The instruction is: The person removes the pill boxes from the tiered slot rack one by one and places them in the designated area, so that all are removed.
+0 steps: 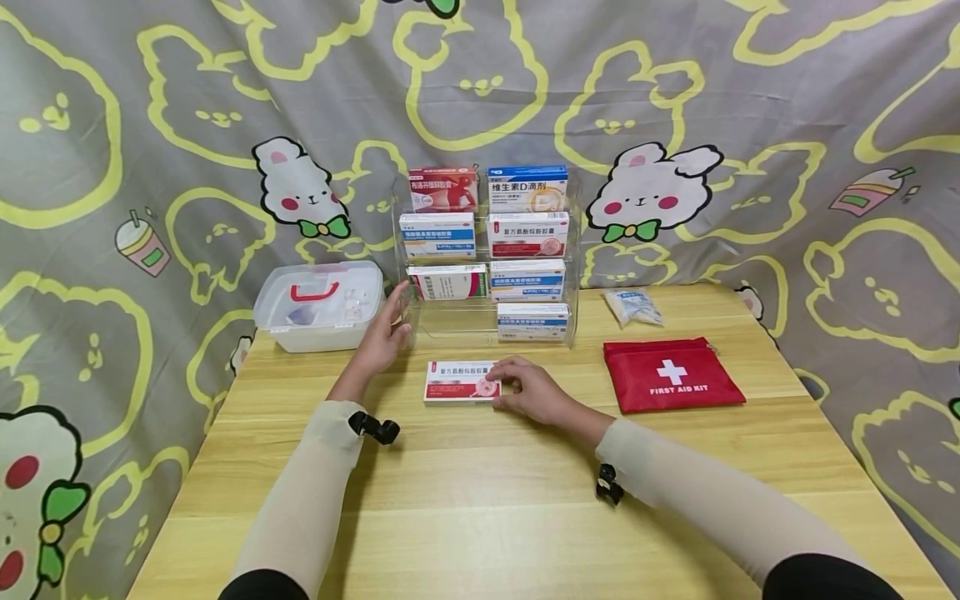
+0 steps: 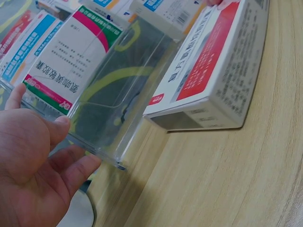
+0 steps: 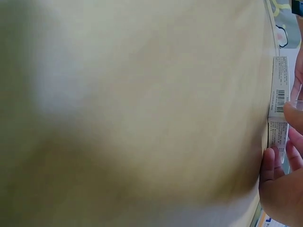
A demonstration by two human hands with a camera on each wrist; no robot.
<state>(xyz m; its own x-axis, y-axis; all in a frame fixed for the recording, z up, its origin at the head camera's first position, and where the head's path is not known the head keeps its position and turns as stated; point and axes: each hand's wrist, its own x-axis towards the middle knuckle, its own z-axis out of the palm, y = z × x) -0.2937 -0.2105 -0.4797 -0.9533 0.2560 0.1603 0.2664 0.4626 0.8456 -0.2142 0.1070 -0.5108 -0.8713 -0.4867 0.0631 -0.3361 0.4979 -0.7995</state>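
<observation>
In the head view, a white and red medicine box (image 1: pixel 459 385) lies on the table in front of the rack. My right hand (image 1: pixel 534 392) pinches its right end between thumb and fingers. A clear tiered display rack (image 1: pixel 453 325) stands behind it, filled with medicine boxes in two columns except for the bottom left slot, which is bare. My left hand (image 1: pixel 382 337) rests at the rack's left side, fingers fairly straight. Seen from the left wrist, its fingertips lie along the rack's edge beside a white, pink and green box (image 2: pixel 71 59).
Left of the rack stands a translucent lidded case (image 1: pixel 318 325) with a red handle. A red first aid pouch (image 1: pixel 675 387) lies on the right, with a small plastic packet (image 1: pixel 633 307) behind it. A patterned curtain (image 1: pixel 480 100) hangs along the table's back.
</observation>
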